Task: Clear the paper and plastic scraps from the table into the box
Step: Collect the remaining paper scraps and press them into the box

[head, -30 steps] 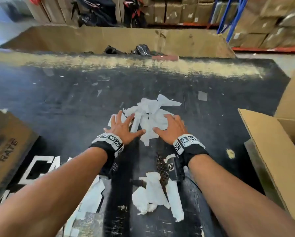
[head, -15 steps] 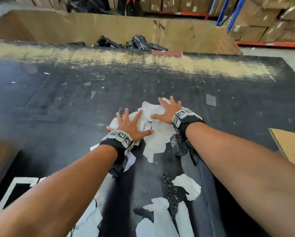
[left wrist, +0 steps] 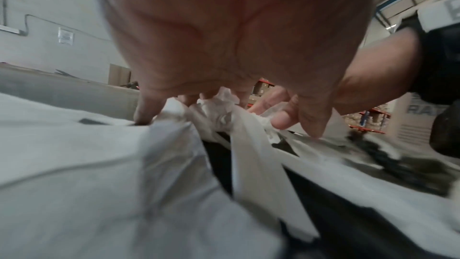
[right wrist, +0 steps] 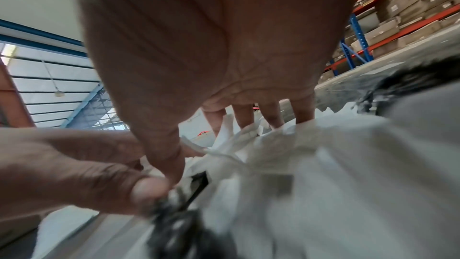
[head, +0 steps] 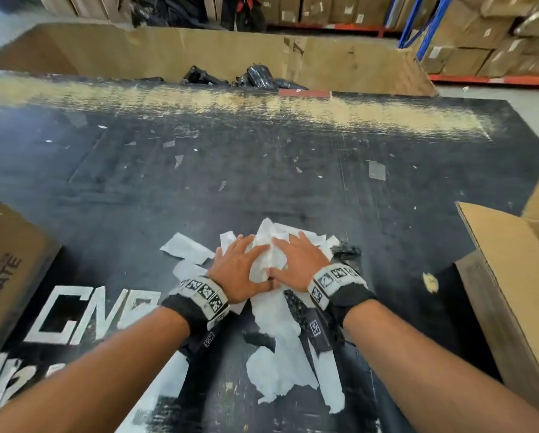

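A heap of white paper scraps [head: 269,251] lies bunched on the black table [head: 262,157]. My left hand [head: 237,270] and right hand [head: 296,264] lie on either side of it, fingers stretched over the paper, thumbs meeting at the near side. In the left wrist view the left hand's fingertips [left wrist: 144,113] dig into crumpled paper [left wrist: 224,117]. From the right wrist, the fingers [right wrist: 244,115] press on the white scraps [right wrist: 323,164]. A black plastic scrap [head: 346,250] lies just right of the heap. More white scraps [head: 280,370] lie between my forearms. An open cardboard box [head: 512,276] stands at the right.
A large cardboard bin [head: 199,51] with black bags stands beyond the table's far edge. Another printed carton [head: 5,260] sits at the left edge. Small bits of tape and paper [head: 377,170] dot the far half of the table. Shelves of boxes [head: 496,42] fill the background.
Both hands have dragged the scraps toward me and moved closer together. The flat spread of paper is now bunched into a heap between them, and the thumbs touch.
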The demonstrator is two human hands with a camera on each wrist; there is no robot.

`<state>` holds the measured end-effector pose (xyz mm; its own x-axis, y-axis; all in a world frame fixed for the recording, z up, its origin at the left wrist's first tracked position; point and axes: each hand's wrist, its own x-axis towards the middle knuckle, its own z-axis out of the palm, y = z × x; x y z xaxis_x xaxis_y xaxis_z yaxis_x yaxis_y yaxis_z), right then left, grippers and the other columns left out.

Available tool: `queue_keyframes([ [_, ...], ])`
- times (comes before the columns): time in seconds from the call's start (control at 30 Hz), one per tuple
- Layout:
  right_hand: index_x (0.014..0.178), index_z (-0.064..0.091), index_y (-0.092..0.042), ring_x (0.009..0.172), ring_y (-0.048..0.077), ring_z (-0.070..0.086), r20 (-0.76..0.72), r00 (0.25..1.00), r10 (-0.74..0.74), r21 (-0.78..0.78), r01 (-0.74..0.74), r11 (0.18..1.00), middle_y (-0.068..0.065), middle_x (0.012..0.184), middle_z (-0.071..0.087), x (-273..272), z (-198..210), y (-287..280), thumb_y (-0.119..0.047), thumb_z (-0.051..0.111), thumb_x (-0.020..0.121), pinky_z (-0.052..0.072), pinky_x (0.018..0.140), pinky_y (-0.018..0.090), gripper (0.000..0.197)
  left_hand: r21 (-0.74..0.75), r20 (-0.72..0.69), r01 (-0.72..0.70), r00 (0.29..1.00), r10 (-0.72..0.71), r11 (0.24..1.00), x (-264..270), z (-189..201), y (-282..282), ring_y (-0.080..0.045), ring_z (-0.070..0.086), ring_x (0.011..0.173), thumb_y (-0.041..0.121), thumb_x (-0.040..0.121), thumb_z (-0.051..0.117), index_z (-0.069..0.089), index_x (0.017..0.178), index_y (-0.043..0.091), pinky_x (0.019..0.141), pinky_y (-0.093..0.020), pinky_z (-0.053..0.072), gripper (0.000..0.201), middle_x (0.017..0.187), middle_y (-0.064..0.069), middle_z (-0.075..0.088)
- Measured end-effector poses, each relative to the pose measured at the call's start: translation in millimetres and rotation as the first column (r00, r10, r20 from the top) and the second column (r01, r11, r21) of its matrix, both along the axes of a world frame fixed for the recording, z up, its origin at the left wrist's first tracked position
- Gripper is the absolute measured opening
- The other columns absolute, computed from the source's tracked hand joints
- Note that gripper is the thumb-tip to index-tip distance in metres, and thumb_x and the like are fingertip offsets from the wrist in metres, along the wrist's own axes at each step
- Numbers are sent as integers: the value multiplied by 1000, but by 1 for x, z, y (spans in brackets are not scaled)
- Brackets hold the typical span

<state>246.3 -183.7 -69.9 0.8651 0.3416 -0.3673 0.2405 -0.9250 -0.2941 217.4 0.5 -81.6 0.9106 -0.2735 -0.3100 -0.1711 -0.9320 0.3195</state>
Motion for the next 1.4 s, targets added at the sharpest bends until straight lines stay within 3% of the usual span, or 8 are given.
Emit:
queue_keyframes([
  [0.2,152,31,-42,153,25,8,103,994,-46,187,26,982,0,166,15,-50,17,-25,-64,63,84,15,122,51,78,89,172,-157,975,140,984,-54,13,14,-31,-21,154,102,64,34,10,156,52,108,-81,3,108,168,6,-13],
  [0.3,154,22,-44,153,30,6,172,955,-242,148,217,965,3,167,7,-50,25,-50,-71,58,82,15,120,57,85,107,123,-361,929,348,926,-49,13,33,-40,-23,151,109,52,29,3,154,55,106,-82,-1,117,167,2,-21],
  [0.43,158,7,-39,151,41,1,-28,854,-519,-2,519,855,10,167,-3,-47,12,-82,-87,47,74,17,118,62,104,103,-26,-452,890,456,886,-41,0,47,-44,-11,153,111,41,23,7,156,50,115,-75,2,131,169,-5,-11],
  [0.8,154,27,-36,153,28,10,-79,987,-143,249,159,955,-8,163,26,-111,16,-42,-57,51,96,13,121,46,66,-206,35,-22,999,30,978,-82,6,-3,-30,13,154,84,79,51,5,159,43,121,-59,20,101,164,-6,19],
  [0.9,155,19,-42,153,30,9,-59,987,-151,231,160,960,-3,165,18,-123,22,-50,-72,55,84,14,121,54,85,-207,69,6,998,9,978,-84,15,1,-27,0,156,90,68,56,7,158,49,122,-61,17,111,169,-2,-3],
  [1.1,147,-24,-54,151,31,-20,-174,985,-20,29,26,999,3,165,-19,-154,21,-69,-92,70,37,4,121,59,149,11,-197,296,937,-288,955,-92,15,7,-29,-31,150,95,37,69,-20,147,62,121,-63,-8,146,163,5,-34],
  [1.27,157,4,-40,152,30,-14,-47,997,-57,30,59,998,3,167,-11,-158,1,-60,-74,77,61,7,123,55,125,62,-15,323,946,-323,944,-109,-5,2,-35,-22,152,93,49,68,-9,156,49,120,-69,1,139,168,-3,-17],
  [1.4,155,12,-41,153,28,-3,-45,996,-74,90,78,993,-1,166,4,-154,8,-59,-77,77,53,12,122,56,125,-10,-32,272,962,-273,962,-115,5,3,-32,-20,154,93,45,71,-14,153,54,119,-70,-1,143,169,-1,-14],
])
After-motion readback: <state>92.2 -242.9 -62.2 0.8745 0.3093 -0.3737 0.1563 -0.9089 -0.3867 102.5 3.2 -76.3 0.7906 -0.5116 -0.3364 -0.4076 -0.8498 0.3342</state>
